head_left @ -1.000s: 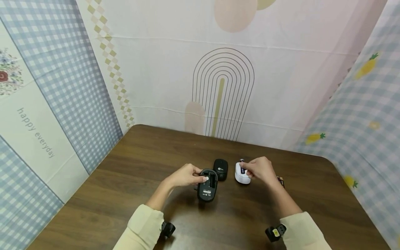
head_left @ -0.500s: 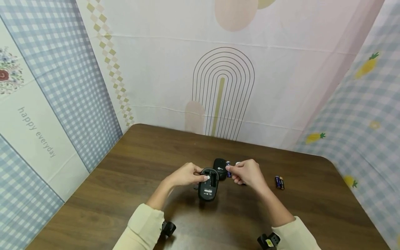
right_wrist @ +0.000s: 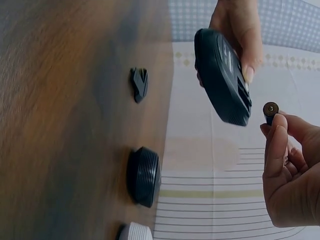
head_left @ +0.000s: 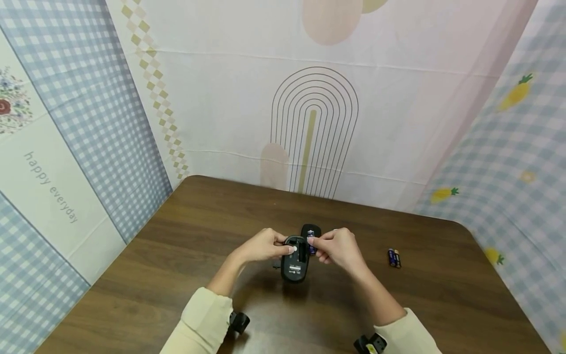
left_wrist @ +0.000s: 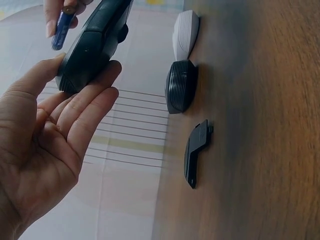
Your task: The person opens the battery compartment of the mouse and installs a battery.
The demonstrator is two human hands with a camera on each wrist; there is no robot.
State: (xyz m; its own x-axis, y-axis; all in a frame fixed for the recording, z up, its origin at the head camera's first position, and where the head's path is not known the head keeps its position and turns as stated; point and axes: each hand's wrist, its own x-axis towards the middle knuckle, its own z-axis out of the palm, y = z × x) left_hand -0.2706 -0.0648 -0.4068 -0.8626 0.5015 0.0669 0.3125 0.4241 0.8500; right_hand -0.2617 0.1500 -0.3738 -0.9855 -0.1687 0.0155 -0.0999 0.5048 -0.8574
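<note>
Held black mouse [head_left: 294, 271] at lower centre of the head view, gripped by the left hand [head_left: 262, 247], blue battery [left_wrist: 62, 30] just right of it, pinched by the right hand [head_left: 339, 249], forearms [head_left: 381, 297] converging.

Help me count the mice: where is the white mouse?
In the left wrist view, the white mouse sits on the table, right of centre near the top, just above the unheld black mouse.
</note>
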